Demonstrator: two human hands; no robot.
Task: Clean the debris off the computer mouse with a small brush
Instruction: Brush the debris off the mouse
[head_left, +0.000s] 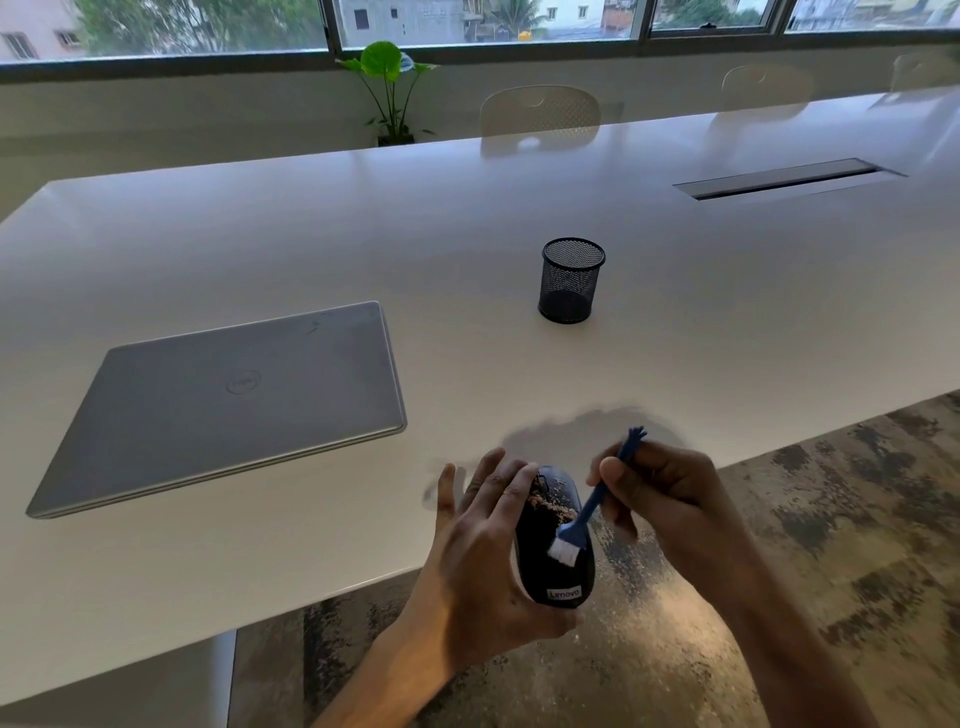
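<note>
My left hand (470, 556) grips a black computer mouse (545, 566) from its left side, holding it over the near edge of the white table (363, 218). Brownish debris (551, 506) lies on the mouse's front half, near the buttons. My right hand (660, 488) pinches a small blue brush (592, 506) by its handle. The brush's white bristles (562, 552) rest on the middle of the mouse's back. A white label sits at the mouse's near end.
A closed grey laptop (234, 400) lies on the table to the left. A black mesh pen cup (571, 280) stands behind my hands. A cable slot (779, 179) is at the far right. Chairs and a potted plant (389, 88) line the far side. Speckled floor shows below.
</note>
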